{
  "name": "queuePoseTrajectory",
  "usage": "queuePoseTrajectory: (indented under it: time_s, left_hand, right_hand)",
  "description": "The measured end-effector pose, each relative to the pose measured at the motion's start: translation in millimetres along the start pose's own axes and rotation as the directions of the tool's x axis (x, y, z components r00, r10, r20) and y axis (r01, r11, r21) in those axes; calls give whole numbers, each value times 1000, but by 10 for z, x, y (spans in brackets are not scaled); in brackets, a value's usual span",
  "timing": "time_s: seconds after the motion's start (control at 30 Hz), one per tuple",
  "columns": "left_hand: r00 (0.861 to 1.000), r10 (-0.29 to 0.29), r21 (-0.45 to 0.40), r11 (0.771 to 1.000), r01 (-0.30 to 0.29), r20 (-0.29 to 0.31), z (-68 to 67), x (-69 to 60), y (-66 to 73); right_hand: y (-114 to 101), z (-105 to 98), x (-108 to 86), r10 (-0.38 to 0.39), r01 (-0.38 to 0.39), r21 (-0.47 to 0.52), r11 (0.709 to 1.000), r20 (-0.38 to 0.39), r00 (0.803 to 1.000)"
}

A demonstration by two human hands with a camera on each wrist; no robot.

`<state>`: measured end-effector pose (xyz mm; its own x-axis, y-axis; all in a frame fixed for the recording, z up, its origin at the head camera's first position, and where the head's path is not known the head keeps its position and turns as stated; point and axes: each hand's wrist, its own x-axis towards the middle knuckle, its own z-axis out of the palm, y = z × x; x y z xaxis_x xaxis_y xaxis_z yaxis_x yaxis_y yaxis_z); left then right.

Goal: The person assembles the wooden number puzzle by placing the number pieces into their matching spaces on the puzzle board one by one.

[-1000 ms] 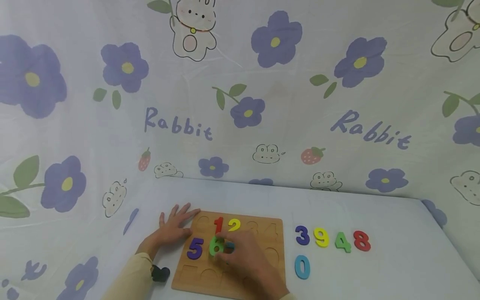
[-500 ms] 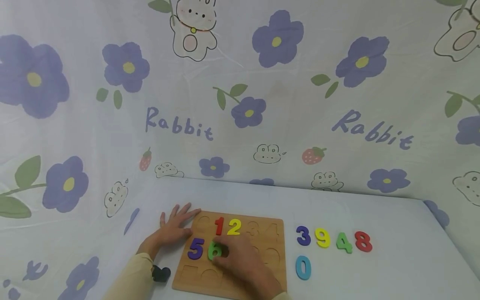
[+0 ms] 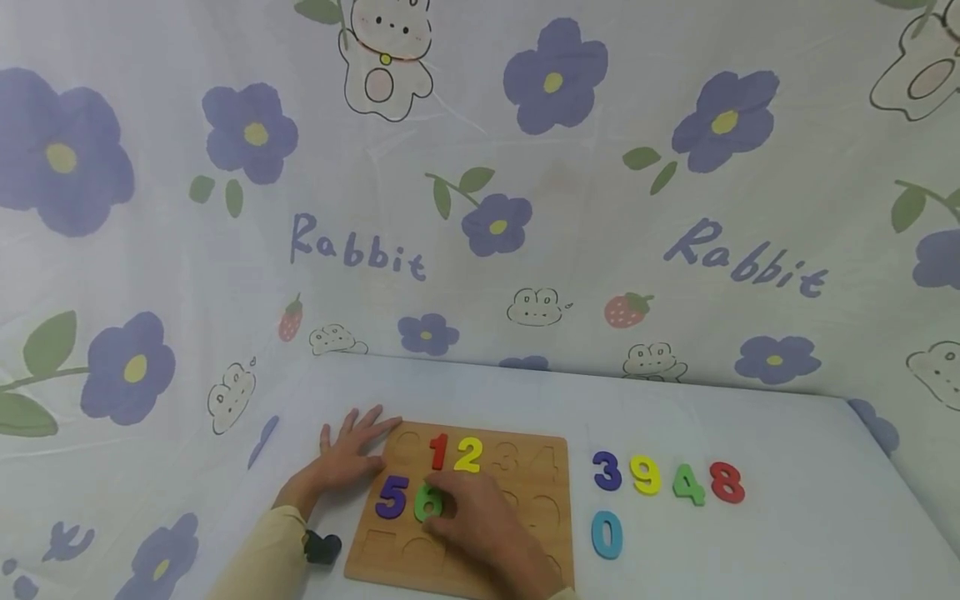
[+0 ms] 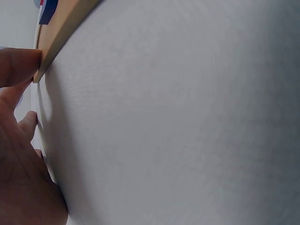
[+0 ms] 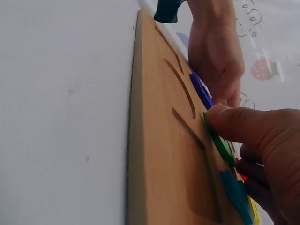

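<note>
My left hand point(image 3: 348, 454) lies with fingers spread at the left edge of a wooden number board point(image 3: 382, 567), its thumb touching the board's side in the left wrist view. Over the middle of the board, my right hand point(image 3: 483, 521) pinches the green number 6 point(image 3: 421, 502) between thumb and fingers. Beside it stands the purple 5 point(image 3: 392, 497). The red 1 point(image 3: 439, 452) and yellow 2 point(image 3: 469, 455) sit in the top row. A teal piece point(image 5: 236, 194) shows near the 6 in the right wrist view; the right hand hides it from the head view.
To the board's right on the white table point(image 3: 810, 517) lie a purple 3 point(image 3: 617, 477), yellow 9 point(image 3: 655, 477), green 4 point(image 3: 686, 492) and red 8 point(image 3: 726, 482), with a blue 0 point(image 3: 597, 535) below. A printed curtain point(image 3: 570, 267) hangs behind.
The right hand has shifted slightly left with the green 6, uncovering more of the yellow 2 and covering the teal piece seen a second ago. The left hand has stayed in place.
</note>
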<state>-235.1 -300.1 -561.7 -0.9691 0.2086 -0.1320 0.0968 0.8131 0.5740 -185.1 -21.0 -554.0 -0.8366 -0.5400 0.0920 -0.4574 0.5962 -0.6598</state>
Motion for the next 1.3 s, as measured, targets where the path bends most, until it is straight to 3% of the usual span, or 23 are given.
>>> queuePoseTrajectory:
  time_s: [0.53, 0.83, 0.97, 1.3]
  left_hand:
    - [1000, -4, 30, 1000, 4, 9, -12, -19, 42]
    - [1000, -7, 42, 999, 7, 5, -6, -18, 46]
    - [1000, -7, 43, 999, 7, 8, -4, -9, 32]
    - [1000, 2, 34, 999, -2, 11, 0, 13, 16]
  right_hand:
    - [115, -345, -228, 65, -63, 104, 993, -15, 998]
    - [297, -585, -444, 125, -118, 213, 970, -24, 992]
    - [397, -683, -556, 123, -106, 240, 965, -59, 991]
    - [606, -990, -885, 182, -153, 201, 968, -136, 974]
